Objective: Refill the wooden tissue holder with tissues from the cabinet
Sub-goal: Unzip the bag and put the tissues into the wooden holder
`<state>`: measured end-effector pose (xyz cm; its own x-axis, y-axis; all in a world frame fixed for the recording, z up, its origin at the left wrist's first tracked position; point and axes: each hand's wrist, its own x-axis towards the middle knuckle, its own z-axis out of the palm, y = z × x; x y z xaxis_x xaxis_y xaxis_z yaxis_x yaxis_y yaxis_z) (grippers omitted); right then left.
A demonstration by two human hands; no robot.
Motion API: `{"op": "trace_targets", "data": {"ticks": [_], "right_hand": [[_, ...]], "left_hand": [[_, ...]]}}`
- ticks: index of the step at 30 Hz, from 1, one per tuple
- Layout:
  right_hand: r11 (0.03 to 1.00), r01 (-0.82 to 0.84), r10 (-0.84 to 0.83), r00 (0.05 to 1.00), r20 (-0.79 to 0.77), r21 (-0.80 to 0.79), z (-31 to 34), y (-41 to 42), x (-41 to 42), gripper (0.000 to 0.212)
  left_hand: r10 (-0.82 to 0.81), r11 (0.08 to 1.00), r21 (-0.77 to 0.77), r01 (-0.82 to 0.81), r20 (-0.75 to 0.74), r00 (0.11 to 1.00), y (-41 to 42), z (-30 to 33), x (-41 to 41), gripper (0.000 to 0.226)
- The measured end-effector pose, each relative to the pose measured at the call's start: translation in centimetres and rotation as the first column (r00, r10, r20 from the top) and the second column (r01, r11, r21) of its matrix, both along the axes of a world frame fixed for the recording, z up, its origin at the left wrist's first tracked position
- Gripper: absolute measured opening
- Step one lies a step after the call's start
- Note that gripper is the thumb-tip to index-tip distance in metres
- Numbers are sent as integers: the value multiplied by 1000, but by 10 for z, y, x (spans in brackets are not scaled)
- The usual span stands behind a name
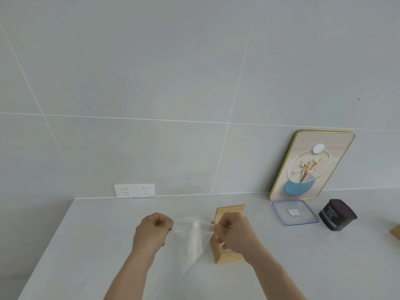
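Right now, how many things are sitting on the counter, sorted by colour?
Light wooden tissue holder: 1
Clear square plastic lid: 1
Dark round jar: 1
Gold-framed flower picture: 1
Total: 4, not counting the clear plastic bag in the hands.

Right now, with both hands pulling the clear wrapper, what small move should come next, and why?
Probably keep pulling apart until it tears: left hand and right hand pinch the stretched clear wrapper, tissues apparently inside, wooden holder just behind.

I see the left hand (154, 231) and right hand (233, 232) pinching a clear plastic tissue packet (192, 241) stretched between them above the pale countertop (108, 245), beside the light wooden tissue holder (229, 210).
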<state>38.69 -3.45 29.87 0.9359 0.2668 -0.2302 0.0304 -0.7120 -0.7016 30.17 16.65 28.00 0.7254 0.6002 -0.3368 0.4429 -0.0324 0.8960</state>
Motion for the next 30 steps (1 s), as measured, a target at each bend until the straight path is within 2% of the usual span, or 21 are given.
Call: {"op": "trace_targets", "data": {"ticks": [3,4,6,8,10,12,14,16,17,19,22,25,30], "right_hand": [[995,48,-39,993,108,-86,-8,5,0,26],[996,78,-73,991,114,-41,-10,11,0,25],[974,146,-150,989,10,173,-7,20,2,20],[877,239,-175,967,-186,417,1,21,7,16],[771,246,-58,946,-320,588,12,16,13,17],[633,218,124,918,-375,743,23,9,19,18],[489,220,264,885,-383,844,32,2,25,19],[428,236,320,863,-391,872,37,-3,29,15],[432,253,317,856,-408,866,37,-6,31,13],[482,291,260,853,-453,826,31,-14,36,17],[520,325,156,873,-462,790,20,-27,38,13],[489,268,157,909,-386,830,14,-36,36,37],[712,65,286,882,-374,699,21,-40,29,46]], "left_hand": [[-120,971,204,123,-27,992,-11,6,5,15],[-152,961,231,154,-26,988,-17,8,8,16],[-248,949,202,242,6,969,-25,10,14,15],[-232,972,69,224,131,964,-27,7,15,16],[-15,998,-63,31,242,970,-24,3,14,15],[186,963,-237,-125,256,948,-22,-1,14,8],[200,910,-402,-102,212,957,-19,-5,13,22],[80,839,-544,29,176,981,-17,-8,10,48],[7,797,-593,116,202,979,-16,-9,9,55],[-27,756,-622,204,281,959,-15,-6,10,50],[50,830,-542,132,307,950,-15,1,16,47],[101,913,-407,33,303,948,-13,8,22,40],[51,973,-227,36,368,928,-14,14,31,31]]}}
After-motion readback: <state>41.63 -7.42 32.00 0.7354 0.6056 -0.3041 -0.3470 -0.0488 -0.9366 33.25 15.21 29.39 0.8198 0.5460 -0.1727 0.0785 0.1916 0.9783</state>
